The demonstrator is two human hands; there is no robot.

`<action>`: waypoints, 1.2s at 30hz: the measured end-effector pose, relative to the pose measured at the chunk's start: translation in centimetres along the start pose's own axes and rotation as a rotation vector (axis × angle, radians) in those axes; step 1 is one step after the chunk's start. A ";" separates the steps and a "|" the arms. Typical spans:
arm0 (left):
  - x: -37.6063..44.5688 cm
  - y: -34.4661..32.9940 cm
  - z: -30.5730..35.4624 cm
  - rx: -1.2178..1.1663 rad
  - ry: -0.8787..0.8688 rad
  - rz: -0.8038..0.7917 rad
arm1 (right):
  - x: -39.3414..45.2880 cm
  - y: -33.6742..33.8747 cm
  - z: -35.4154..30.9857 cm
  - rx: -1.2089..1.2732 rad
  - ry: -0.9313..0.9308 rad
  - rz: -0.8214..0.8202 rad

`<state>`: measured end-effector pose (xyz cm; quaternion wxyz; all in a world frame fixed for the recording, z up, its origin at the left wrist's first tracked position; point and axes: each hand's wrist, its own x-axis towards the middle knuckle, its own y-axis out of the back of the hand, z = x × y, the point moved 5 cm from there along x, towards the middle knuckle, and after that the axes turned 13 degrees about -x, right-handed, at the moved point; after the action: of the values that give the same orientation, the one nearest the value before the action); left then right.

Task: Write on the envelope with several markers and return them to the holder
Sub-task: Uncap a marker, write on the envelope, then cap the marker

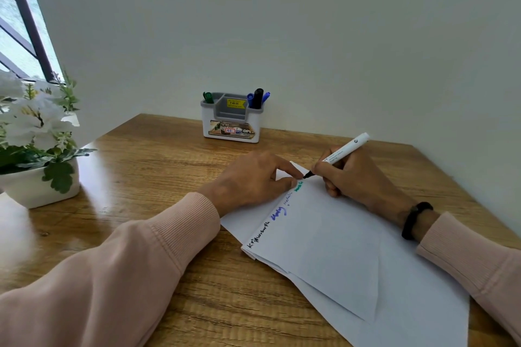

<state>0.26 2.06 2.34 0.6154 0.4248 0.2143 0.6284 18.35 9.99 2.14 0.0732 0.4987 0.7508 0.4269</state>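
Observation:
A white envelope [332,236] lies on the wooden table [141,177], with black, blue and green words written along its left edge. My right hand [355,177] grips a white marker [342,153], uncapped, its dark tip touching the envelope's far corner. My left hand [253,180] presses flat on the envelope's far left corner, fingertips right beside the marker tip. The white and grey holder [231,118] stands by the wall with a green marker [208,97] in its left slot and a black marker [258,98] between blue ones [250,98] in its right slot.
A white pot of white flowers [36,132] stands at the table's left edge under a window [19,22]. A pale wall [310,36] runs right behind the holder. A black band sits on my right wrist [415,220].

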 end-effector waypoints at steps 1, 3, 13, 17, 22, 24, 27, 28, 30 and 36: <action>0.0 0.0 0.0 -0.003 0.002 0.002 | 0.0 0.0 0.1 -0.016 0.003 0.003; 0.0 0.0 0.1 -0.007 0.004 0.002 | 0.0 0.0 0.2 -0.036 0.006 0.003; -0.2 0.2 0.3 -0.032 -0.003 0.013 | -0.2 -0.1 -0.2 -0.102 0.007 -0.046; -0.2 0.1 0.3 -0.029 0.011 0.006 | -0.2 -0.1 -0.3 -0.072 -0.010 -0.056; -0.2 0.2 0.4 -0.024 0.021 -0.002 | -0.2 0.0 -0.1 -0.023 -0.036 -0.028; -0.2 0.2 0.4 -0.022 0.022 -0.002 | -0.2 -0.1 0.0 -0.033 -0.037 -0.040; -0.3 0.2 0.5 -0.024 0.015 0.004 | -0.1 -0.1 0.0 -0.014 -0.044 -0.035; -0.3 0.2 0.5 -0.025 0.015 0.004 | -0.1 0.0 0.0 -0.006 -0.044 -0.032; -0.3 0.2 0.5 -0.022 0.017 0.003 | 0.0 0.0 0.0 0.007 -0.042 -0.026; -0.2 0.2 0.5 -0.015 0.023 -0.008 | 0.1 0.0 0.3 0.014 -0.019 -0.025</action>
<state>0.53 1.72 2.72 0.6187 0.4120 0.2182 0.6323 18.50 10.26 1.98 0.0823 0.4937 0.7592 0.4161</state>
